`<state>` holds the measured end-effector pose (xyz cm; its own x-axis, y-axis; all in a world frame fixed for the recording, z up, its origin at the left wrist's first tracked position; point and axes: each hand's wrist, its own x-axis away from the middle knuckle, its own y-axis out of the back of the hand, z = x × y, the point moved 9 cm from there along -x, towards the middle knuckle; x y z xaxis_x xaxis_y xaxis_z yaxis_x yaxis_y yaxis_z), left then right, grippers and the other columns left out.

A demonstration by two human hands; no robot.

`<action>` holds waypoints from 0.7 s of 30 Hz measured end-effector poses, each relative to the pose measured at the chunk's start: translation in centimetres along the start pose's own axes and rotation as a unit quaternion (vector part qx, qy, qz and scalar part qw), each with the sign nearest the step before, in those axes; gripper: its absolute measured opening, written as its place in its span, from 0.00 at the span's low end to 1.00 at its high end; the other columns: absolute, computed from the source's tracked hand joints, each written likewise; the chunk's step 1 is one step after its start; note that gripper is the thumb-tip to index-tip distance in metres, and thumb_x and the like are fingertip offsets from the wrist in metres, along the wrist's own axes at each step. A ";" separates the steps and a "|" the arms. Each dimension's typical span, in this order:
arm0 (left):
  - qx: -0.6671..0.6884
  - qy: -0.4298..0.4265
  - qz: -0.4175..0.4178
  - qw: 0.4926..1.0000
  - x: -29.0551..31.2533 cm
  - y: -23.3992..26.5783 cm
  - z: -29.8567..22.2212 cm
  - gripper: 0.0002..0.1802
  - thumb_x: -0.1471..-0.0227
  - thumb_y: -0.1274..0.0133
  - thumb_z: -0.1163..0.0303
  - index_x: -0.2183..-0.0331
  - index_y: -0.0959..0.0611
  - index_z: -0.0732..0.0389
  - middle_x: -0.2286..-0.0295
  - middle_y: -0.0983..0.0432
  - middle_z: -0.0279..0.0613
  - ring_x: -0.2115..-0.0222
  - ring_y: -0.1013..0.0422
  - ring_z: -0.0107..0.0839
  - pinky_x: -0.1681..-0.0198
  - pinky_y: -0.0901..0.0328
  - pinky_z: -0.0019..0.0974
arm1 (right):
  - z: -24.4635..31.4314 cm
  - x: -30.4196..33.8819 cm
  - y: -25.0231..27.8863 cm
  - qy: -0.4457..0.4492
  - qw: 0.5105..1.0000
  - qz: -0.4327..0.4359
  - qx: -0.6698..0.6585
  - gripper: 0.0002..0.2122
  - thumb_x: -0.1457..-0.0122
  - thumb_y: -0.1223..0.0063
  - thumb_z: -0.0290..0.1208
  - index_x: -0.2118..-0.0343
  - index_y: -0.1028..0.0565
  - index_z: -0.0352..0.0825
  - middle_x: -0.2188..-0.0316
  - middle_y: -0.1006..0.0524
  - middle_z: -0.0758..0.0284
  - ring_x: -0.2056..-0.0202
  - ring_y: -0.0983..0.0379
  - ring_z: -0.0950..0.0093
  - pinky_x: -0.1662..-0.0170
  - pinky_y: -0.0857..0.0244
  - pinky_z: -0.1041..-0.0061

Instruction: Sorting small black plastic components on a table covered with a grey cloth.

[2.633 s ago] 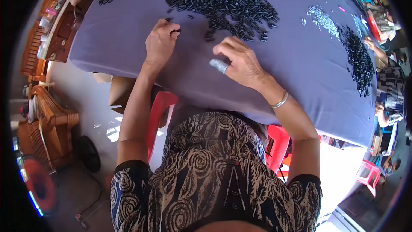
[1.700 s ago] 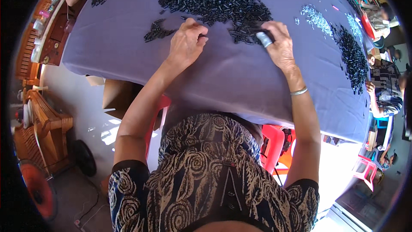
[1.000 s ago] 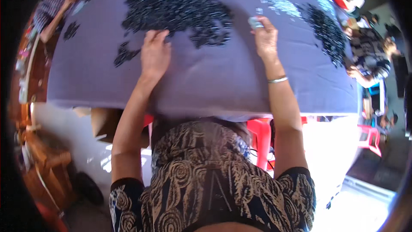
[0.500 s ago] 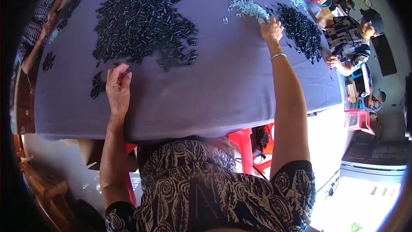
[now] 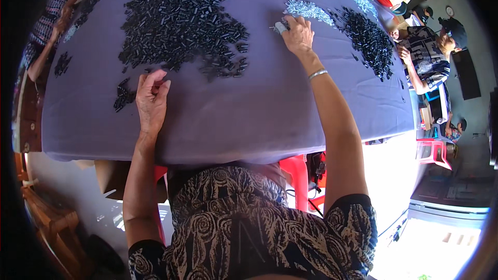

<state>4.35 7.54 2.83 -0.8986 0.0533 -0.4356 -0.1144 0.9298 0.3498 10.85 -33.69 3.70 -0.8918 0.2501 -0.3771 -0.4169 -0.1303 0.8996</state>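
Observation:
My left hand (image 5: pixel 151 101) is over the near left of the cloth, its fingers curled with the thumb beside them. Whatever lies inside those fingers, if anything, is hidden. Beside it sits a small cluster of short black tube-like pieces (image 5: pixel 123 96), and beyond it spreads a large heap of the same black pieces (image 5: pixel 181 23). My right hand (image 5: pixel 299 36), with a bracelet at the wrist, reaches to the near edge of a pile of small pale, clear-looking pieces (image 5: pixel 311 10). Its fingers are closed on a small pale flat piece (image 5: pixel 280 27), pressed down at the cloth.
A purple-grey cloth (image 5: pixel 233 119) covers the table. Another black heap (image 5: pixel 369 41) and a pale pile (image 5: pixel 363 3) lie to the right. People sit at the left (image 5: pixel 52 26) and right (image 5: pixel 428 52) edges. Red chairs (image 5: pixel 294 176) stand below the near edge.
My right hand has moved left along the pale pile with the flat piece, over to a few loose pale bits. My left hand has shifted slightly right within the view, still curled.

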 end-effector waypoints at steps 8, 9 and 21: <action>0.011 0.000 0.010 1.000 0.0 -0.4 -0.2 0.14 0.56 0.46 0.82 0.64 0.22 0.61 0.70 0.31 0.37 0.72 0.32 0.25 0.66 0.36 0.26 | 3.1 7.6 4.2 0.176 0.981 -0.013 -0.079 0.12 0.50 0.48 0.28 0.60 0.27 0.41 0.61 0.29 0.67 0.59 0.35 0.62 0.55 0.39 0.65; 0.013 -0.003 0.012 1.000 0.0 -0.5 -0.3 0.14 0.56 0.46 0.82 0.64 0.22 0.61 0.70 0.31 0.36 0.71 0.32 0.26 0.66 0.36 0.26 | 3.4 8.7 4.6 0.205 0.976 -0.016 -0.066 0.13 0.50 0.48 0.26 0.59 0.27 0.39 0.60 0.29 0.65 0.60 0.35 0.62 0.55 0.39 0.66; 0.007 0.002 0.018 1.000 0.0 -0.6 -0.2 0.13 0.57 0.46 0.82 0.65 0.21 0.61 0.70 0.32 0.35 0.70 0.32 0.26 0.64 0.35 0.27 | -0.7 9.7 8.6 0.076 0.957 -0.062 -0.272 0.11 0.48 0.54 0.20 0.61 0.28 0.36 0.65 0.26 0.61 0.65 0.28 0.64 0.62 0.34 0.71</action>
<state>4.31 6.92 2.82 -0.9037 0.0855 -0.4195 -0.0756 0.9326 0.3530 -1.52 -33.06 7.59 -0.8280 0.1584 -0.5378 -0.5134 -0.5997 0.6138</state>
